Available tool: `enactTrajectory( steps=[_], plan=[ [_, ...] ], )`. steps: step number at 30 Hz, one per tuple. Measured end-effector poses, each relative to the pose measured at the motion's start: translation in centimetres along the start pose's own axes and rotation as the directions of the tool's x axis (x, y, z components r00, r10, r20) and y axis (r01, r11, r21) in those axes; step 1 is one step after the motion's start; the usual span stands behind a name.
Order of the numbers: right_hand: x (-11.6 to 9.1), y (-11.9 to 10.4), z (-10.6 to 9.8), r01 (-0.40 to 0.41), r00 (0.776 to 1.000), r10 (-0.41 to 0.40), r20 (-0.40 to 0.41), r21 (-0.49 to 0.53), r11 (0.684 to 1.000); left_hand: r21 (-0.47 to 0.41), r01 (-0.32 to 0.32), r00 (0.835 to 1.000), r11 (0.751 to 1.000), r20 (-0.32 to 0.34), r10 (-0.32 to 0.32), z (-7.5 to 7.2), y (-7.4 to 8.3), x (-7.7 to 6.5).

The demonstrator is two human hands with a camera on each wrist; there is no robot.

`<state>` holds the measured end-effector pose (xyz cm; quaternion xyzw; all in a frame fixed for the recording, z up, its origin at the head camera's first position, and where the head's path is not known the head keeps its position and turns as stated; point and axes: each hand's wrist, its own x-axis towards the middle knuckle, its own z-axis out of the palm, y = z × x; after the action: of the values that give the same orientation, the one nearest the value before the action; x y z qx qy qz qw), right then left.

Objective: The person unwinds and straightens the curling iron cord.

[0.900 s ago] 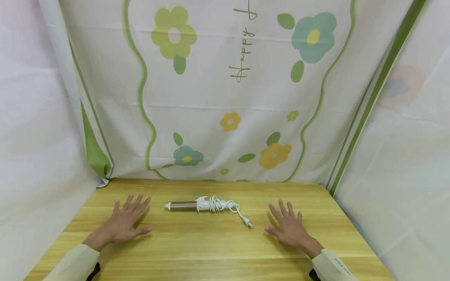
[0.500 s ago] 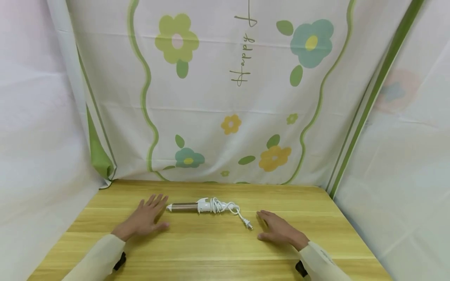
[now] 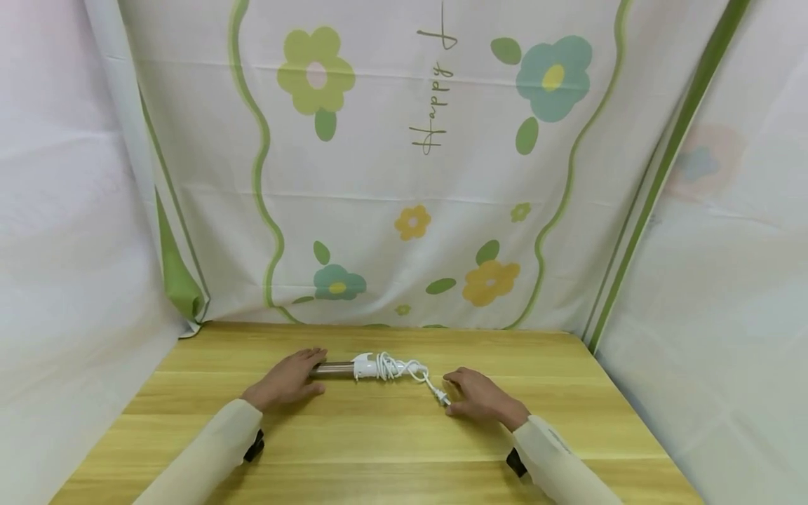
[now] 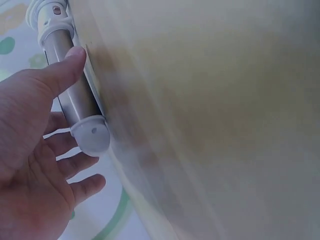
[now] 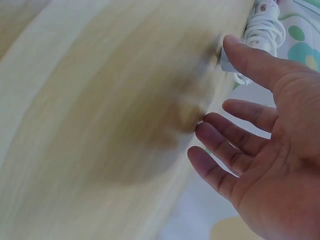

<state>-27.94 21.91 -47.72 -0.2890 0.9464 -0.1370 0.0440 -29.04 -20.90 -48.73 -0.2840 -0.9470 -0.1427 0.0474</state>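
A curling iron [image 3: 365, 366] with a white handle and brownish barrel lies across the wooden table, its white cord [image 3: 386, 367] wound around the handle. My left hand [image 3: 287, 379] is at the barrel end and covers its tip. In the left wrist view the thumb overlaps the barrel [image 4: 80, 100], while loosely spread fingers reach past the white tip [image 4: 94, 135] on the other side. My right hand [image 3: 482, 398] hovers at the plug [image 3: 441, 397], fingers relaxed. The right wrist view shows the thumb beside the plug [image 5: 227, 61] and nothing within the palm.
The wooden table [image 3: 391, 449] extends in front of and beyond the curling iron. A white cloth [image 3: 353, 168] printed with flowers hangs behind it. More white fabric closes in the left side [image 3: 69, 280] and right side [image 3: 713, 315].
Both hands have moved inward from the table's sides, the left to the barrel and the right to the plug. The fingers are less spread than before. The curling iron stays in place.
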Motion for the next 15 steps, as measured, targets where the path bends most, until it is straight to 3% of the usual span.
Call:
enactTrajectory(
  steps=[7,15],
  plan=[
    [0.5,-0.3,0.0,-0.020,1.000,0.020,0.013,0.007,1.000,-0.012,0.002,1.000,1.000,0.019,-0.001,0.0,0.4,1.3],
    [0.8,-0.3,0.3,0.022,1.000,-0.024,0.008,0.220,0.975,-0.011,0.031,0.999,0.999,0.023,-0.031,0.1,0.6,2.0]
  ],
)
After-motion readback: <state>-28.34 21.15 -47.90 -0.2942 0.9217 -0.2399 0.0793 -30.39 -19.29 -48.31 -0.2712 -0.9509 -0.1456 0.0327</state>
